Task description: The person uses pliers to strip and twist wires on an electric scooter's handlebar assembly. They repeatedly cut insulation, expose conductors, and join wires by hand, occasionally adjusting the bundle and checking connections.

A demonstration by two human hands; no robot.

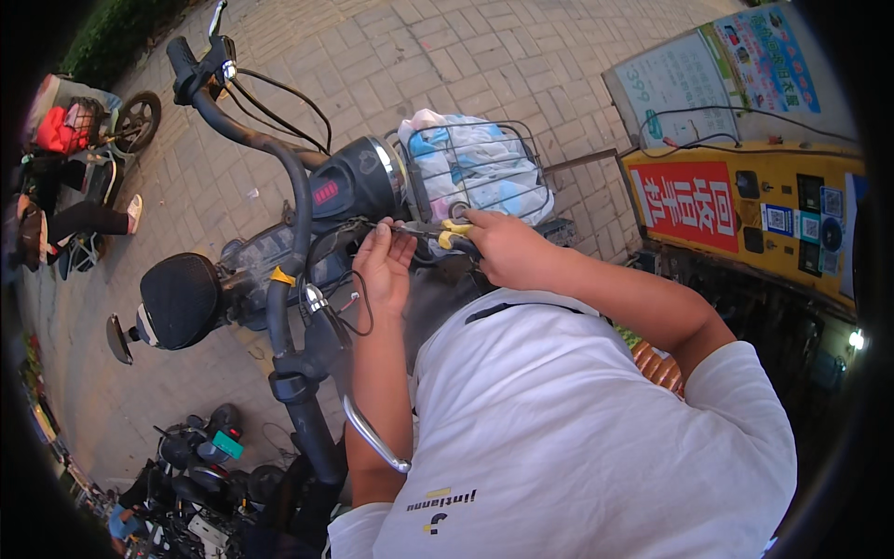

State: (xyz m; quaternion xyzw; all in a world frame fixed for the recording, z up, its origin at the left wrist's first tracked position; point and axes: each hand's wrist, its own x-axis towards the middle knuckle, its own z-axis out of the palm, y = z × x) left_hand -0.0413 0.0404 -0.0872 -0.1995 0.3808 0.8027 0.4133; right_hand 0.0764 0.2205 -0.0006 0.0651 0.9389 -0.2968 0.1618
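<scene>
Right hand (512,247) gripping yellow-handled pliers (453,227), left hand (384,267) at their tip, grip unclear; brake lever (373,435) across left forearm (380,382), bag-filled wire basket (540,172) just beyond

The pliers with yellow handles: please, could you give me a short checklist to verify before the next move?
1. Pliers held in the right hand: ok.
2. Left hand close to the pliers' tip: ok.
3. Tip closed firmly on something: cannot tell, too small.
4. Dark wire loop tucked away: not ok, it sticks out by the left wrist.
5. White-and-blue bag in the wire basket: ok.
</scene>
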